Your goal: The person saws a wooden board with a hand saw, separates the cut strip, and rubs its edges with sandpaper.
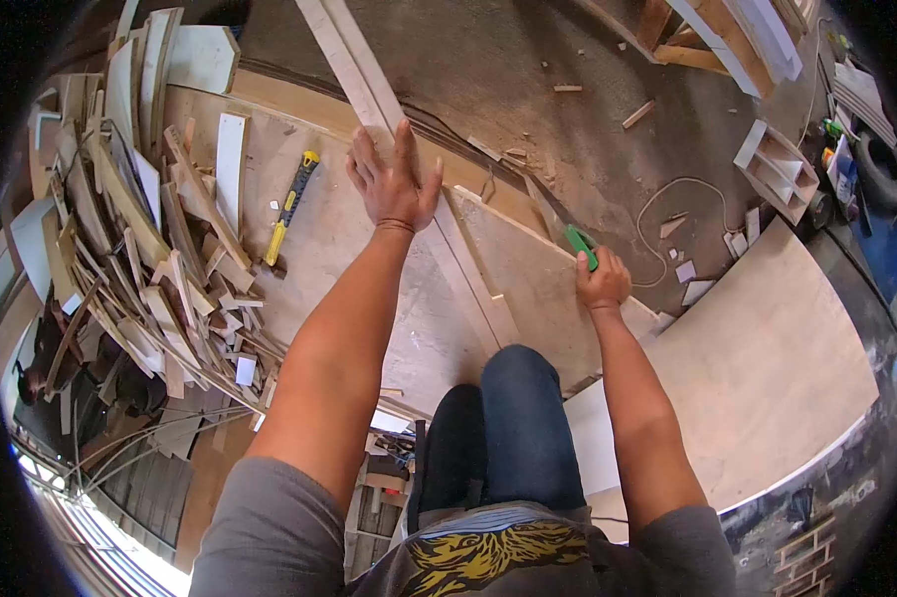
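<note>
My left hand (pixel 395 181) lies spread on a long wooden strip (pixel 357 75) that runs from the top of the view down toward my knees. My right hand (pixel 604 281) is closed round the green handle of a handsaw (pixel 580 244). The saw's blade points up and left, along the edge of a pale wooden board (pixel 518 249) beside the strip. A knee in jeans (pixel 521 383) rests near the strip's lower end. A yellow and black hammer-like tool (pixel 291 209) lies on the work surface (pixel 344 234) left of my left hand.
Curved wood offcuts (pixel 160 229) are heaped at the left. A large plywood sheet (pixel 757 348) stands at the lower right. A cord (pixel 639 224) and wood scraps (pixel 639 113) lie on the floor. At the top right is a wooden frame (pixel 702 50), with a tyre (pixel 881 174) below.
</note>
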The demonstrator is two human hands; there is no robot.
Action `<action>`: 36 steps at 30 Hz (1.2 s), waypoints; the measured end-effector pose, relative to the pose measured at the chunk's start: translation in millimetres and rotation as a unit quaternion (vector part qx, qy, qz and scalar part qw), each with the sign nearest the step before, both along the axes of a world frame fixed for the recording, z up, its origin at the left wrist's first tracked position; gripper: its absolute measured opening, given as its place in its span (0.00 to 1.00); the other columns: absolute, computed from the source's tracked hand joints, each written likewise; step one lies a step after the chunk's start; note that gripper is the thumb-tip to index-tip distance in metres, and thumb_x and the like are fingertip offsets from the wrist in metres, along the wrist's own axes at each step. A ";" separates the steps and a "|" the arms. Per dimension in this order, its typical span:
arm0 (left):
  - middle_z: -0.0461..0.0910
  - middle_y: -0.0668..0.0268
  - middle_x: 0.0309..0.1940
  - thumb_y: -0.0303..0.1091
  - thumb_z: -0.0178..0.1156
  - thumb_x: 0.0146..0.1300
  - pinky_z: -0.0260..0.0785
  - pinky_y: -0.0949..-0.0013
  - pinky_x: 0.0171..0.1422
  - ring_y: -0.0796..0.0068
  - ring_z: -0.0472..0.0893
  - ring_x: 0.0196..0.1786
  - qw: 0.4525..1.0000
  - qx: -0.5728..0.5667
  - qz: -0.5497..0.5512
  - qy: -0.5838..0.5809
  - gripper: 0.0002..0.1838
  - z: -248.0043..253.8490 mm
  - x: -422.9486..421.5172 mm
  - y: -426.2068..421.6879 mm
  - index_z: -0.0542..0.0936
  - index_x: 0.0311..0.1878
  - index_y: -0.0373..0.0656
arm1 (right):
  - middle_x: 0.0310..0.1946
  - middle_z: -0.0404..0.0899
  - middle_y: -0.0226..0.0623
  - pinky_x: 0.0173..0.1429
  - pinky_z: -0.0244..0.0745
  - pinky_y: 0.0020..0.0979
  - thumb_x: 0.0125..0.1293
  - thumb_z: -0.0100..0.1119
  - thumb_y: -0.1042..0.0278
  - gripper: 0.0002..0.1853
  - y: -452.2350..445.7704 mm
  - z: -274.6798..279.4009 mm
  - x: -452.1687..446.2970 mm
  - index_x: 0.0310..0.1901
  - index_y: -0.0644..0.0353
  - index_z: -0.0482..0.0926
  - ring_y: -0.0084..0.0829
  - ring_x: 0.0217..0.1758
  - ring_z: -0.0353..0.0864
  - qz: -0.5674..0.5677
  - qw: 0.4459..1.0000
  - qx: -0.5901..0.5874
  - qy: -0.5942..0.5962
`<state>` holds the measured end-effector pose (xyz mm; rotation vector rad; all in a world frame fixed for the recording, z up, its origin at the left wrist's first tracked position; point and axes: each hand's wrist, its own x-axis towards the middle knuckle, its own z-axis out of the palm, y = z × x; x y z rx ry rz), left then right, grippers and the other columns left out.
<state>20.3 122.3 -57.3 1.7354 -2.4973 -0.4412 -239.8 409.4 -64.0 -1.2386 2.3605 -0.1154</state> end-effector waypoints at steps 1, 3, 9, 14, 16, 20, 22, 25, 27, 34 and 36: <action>0.44 0.36 0.79 0.63 0.60 0.63 0.34 0.34 0.81 0.38 0.44 0.83 1.000 -0.003 0.000 -0.003 0.46 0.2 -0.2 -2.0 0.56 0.82 0.66 | 0.33 0.82 0.47 0.44 0.74 0.51 0.69 0.57 0.43 0.21 -0.8 1.1 1.3 0.37 0.57 0.79 0.51 0.39 0.81 -0.001 1.000 -0.005 0.006; 0.45 0.37 0.79 0.63 0.60 0.63 0.34 0.35 0.81 0.39 0.44 0.83 1.000 -0.001 0.001 -0.011 0.45 1.9 -1.6 0.5 0.58 0.82 0.66 | 0.33 0.82 0.48 0.44 0.74 0.52 0.69 0.56 0.43 0.22 2.0 3.7 3.4 0.37 0.57 0.79 0.52 0.38 0.81 -0.001 1.000 -0.011 0.011; 0.54 0.37 0.76 0.61 0.63 0.63 0.42 0.39 0.80 0.38 0.52 0.80 0.998 -0.059 -0.010 0.013 0.43 3.0 -1.3 2.3 0.63 0.79 0.60 | 0.33 0.83 0.49 0.44 0.74 0.53 0.71 0.54 0.42 0.23 0.5 6.6 2.8 0.38 0.58 0.80 0.54 0.40 0.82 -0.005 1.000 0.005 0.011; 0.54 0.37 0.76 0.64 0.64 0.62 0.45 0.38 0.80 0.37 0.53 0.79 0.994 -0.096 0.000 0.049 0.45 -0.8 0.1 4.6 0.64 0.79 0.56 | 0.34 0.83 0.49 0.47 0.74 0.54 0.72 0.51 0.41 0.24 4.4 0.9 2.3 0.40 0.57 0.80 0.55 0.42 0.83 -0.004 1.000 0.027 0.012; 0.53 0.36 0.77 0.64 0.64 0.62 0.44 0.38 0.80 0.36 0.52 0.80 0.990 -0.097 0.015 0.100 0.47 -1.4 4.5 12.6 0.61 0.80 0.52 | 0.35 0.83 0.49 0.49 0.74 0.54 0.73 0.51 0.40 0.25 0.8 6.3 4.4 0.40 0.57 0.80 0.55 0.42 0.83 -0.009 0.999 0.045 0.018; 0.44 0.40 0.82 0.66 0.64 0.61 0.41 0.37 0.81 0.36 0.46 0.83 0.987 -0.035 0.128 0.086 0.57 28.4 20.9 152.0 0.51 0.83 0.44 | 0.36 0.84 0.51 0.50 0.74 0.55 0.73 0.49 0.39 0.26 0.8 1.2 4.9 0.41 0.58 0.80 0.55 0.44 0.83 -0.004 0.999 0.043 0.021; 0.39 0.42 0.83 0.74 0.59 0.59 0.36 0.35 0.82 0.38 0.40 0.84 0.974 0.101 0.202 0.028 0.61 49.6 18.3 287.0 0.48 0.84 0.42 | 0.38 0.84 0.52 0.50 0.75 0.55 0.73 0.49 0.39 0.26 -3.7 7.4 7.0 0.43 0.58 0.80 0.57 0.46 0.83 -0.007 0.998 0.065 0.013; 0.40 0.49 0.85 0.75 0.52 0.63 0.34 0.34 0.82 0.43 0.41 0.85 0.946 0.258 0.172 -0.094 0.56 53.3 1.3 430.3 0.50 0.84 0.46 | 0.41 0.85 0.54 0.50 0.75 0.56 0.74 0.46 0.38 0.28 -7.8 16.7 6.2 0.45 0.59 0.81 0.60 0.47 0.83 -0.018 0.998 0.065 -0.001; 0.40 0.52 0.85 0.74 0.50 0.65 0.35 0.35 0.83 0.44 0.42 0.85 0.964 0.164 0.187 -0.099 0.53 20.1 4.9 473.4 0.51 0.83 0.49 | 0.43 0.85 0.56 0.49 0.75 0.57 0.75 0.45 0.37 0.30 -9.0 21.5 13.0 0.46 0.60 0.81 0.61 0.48 0.83 -0.035 0.998 0.049 -0.015; 0.45 0.60 0.85 0.69 0.57 0.63 0.38 0.35 0.84 0.49 0.43 0.85 0.966 0.054 0.248 -0.054 0.50 21.6 -15.5 461.8 0.55 0.82 0.56 | 0.48 0.84 0.57 0.52 0.74 0.57 0.74 0.45 0.32 0.34 -0.6 24.4 -6.2 0.50 0.60 0.80 0.61 0.53 0.82 -0.001 0.997 -0.016 -0.069; 0.47 0.61 0.84 0.67 0.57 0.64 0.39 0.37 0.84 0.50 0.45 0.85 0.963 0.039 0.266 -0.035 0.48 13.7 -14.2 443.0 0.55 0.82 0.57 | 0.49 0.84 0.57 0.53 0.74 0.56 0.73 0.46 0.32 0.34 -19.8 10.1 -5.6 0.50 0.60 0.80 0.59 0.54 0.82 0.004 0.998 -0.041 -0.054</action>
